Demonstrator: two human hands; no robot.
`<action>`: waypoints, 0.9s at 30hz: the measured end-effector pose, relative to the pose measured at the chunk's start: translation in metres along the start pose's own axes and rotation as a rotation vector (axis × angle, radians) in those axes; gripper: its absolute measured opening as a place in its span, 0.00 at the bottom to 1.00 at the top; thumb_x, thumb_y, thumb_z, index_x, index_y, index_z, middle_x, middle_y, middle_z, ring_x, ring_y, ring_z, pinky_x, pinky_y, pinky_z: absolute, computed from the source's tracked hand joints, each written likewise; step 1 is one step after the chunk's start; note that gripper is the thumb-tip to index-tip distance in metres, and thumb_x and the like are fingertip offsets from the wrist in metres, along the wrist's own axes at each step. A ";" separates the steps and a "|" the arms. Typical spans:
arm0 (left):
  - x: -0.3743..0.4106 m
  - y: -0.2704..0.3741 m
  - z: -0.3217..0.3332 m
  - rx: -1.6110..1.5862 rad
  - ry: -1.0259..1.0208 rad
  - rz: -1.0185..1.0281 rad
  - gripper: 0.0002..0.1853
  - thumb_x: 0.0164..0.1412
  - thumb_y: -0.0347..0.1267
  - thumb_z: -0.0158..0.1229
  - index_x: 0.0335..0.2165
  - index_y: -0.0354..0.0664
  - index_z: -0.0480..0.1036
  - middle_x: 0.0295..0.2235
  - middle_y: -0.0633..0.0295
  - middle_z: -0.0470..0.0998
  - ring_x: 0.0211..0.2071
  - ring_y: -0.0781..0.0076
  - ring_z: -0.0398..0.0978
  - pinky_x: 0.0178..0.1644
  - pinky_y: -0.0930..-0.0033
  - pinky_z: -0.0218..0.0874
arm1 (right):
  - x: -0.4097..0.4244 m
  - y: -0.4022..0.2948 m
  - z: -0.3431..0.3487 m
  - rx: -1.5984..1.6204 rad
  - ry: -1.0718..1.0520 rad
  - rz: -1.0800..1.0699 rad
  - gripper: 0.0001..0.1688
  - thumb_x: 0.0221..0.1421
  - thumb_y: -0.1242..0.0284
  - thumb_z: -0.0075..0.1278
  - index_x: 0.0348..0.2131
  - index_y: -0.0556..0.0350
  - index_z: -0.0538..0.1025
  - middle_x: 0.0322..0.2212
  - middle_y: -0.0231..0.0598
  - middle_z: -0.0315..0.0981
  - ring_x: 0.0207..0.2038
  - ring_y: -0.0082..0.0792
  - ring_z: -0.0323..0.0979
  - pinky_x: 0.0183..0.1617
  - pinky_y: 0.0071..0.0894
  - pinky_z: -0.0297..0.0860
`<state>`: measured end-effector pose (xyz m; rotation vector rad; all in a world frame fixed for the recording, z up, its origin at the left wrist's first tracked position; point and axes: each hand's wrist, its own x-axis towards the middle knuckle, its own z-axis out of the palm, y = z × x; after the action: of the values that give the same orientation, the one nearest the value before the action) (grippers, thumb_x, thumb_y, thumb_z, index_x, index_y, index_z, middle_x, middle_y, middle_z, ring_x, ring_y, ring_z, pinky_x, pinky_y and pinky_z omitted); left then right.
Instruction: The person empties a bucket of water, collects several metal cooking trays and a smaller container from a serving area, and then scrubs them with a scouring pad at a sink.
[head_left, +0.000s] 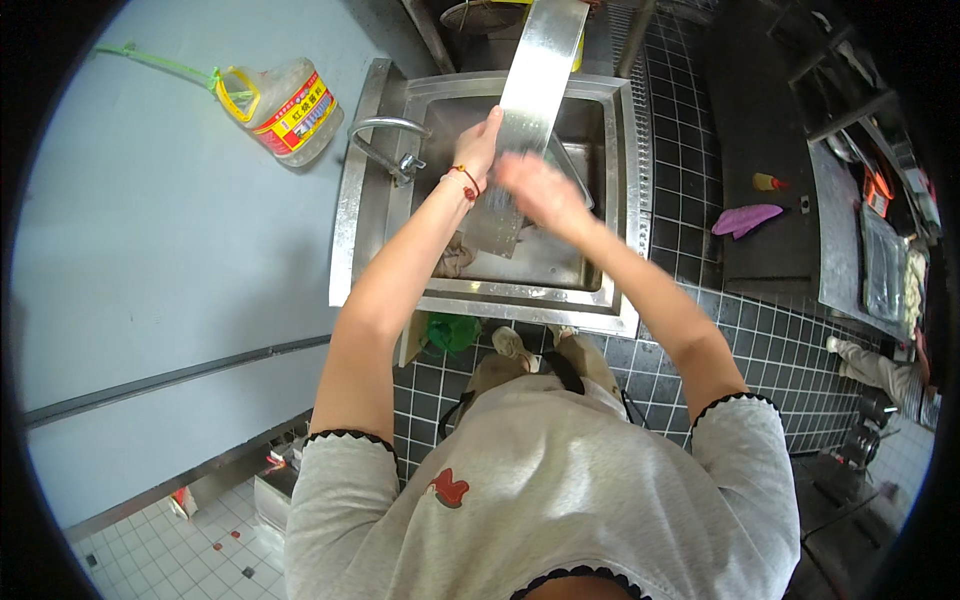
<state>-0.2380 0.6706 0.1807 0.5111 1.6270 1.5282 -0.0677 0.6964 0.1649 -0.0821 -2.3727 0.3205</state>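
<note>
A long, wet stainless steel panel (541, 64) slants over the sink basin (577, 274), its upper end reaching past the far rim. My left hand (476, 146) grips the panel's left edge, thumb along the metal. Blurred by motion, my right hand (541, 187) is at the panel's lower part; whether it holds anything is hidden. Beneath the hands, the panel's lower end (491, 231) hangs inside the basin. A crumpled brownish cloth (454, 259) lies in the basin's near left corner. Behind my right hand, the edge of a tray-like item (576, 176) shows.
A curved metal faucet (386, 124) rises at the sink's left. On the wall hangs a plastic jug (289, 112) with a printed label. To the right, a purple cloth (746, 220) and a small bottle (769, 182) rest on a dark surface. Another person's legs (874, 371) appear far right.
</note>
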 end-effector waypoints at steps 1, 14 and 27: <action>-0.011 0.012 0.010 0.093 0.013 0.012 0.28 0.61 0.49 0.50 0.41 0.31 0.74 0.35 0.62 0.76 0.35 0.78 0.69 0.42 0.75 0.60 | 0.013 0.029 -0.010 -0.001 0.097 -0.005 0.32 0.39 0.83 0.54 0.48 0.49 0.69 0.49 0.39 0.67 0.54 0.41 0.65 0.58 0.44 0.62; -0.058 0.102 -0.027 0.082 -0.248 -0.156 0.23 0.64 0.44 0.47 0.43 0.33 0.70 0.40 0.64 0.75 0.39 0.78 0.69 0.44 0.77 0.58 | 0.033 0.099 -0.011 0.192 0.550 0.683 0.16 0.59 0.70 0.42 0.45 0.58 0.68 0.39 0.53 0.70 0.43 0.52 0.68 0.46 0.39 0.65; -0.051 0.088 -0.057 0.085 -0.290 -0.614 0.17 0.66 0.36 0.44 0.40 0.30 0.69 0.35 0.56 0.77 0.32 0.69 0.76 0.36 0.69 0.70 | -0.025 0.010 0.116 0.736 0.510 1.314 0.18 0.60 0.66 0.42 0.43 0.63 0.69 0.38 0.50 0.72 0.41 0.42 0.70 0.47 0.34 0.64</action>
<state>-0.2739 0.6119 0.2747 0.2270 1.4445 0.8894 -0.1284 0.6782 0.0638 -1.1988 -1.2694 1.5145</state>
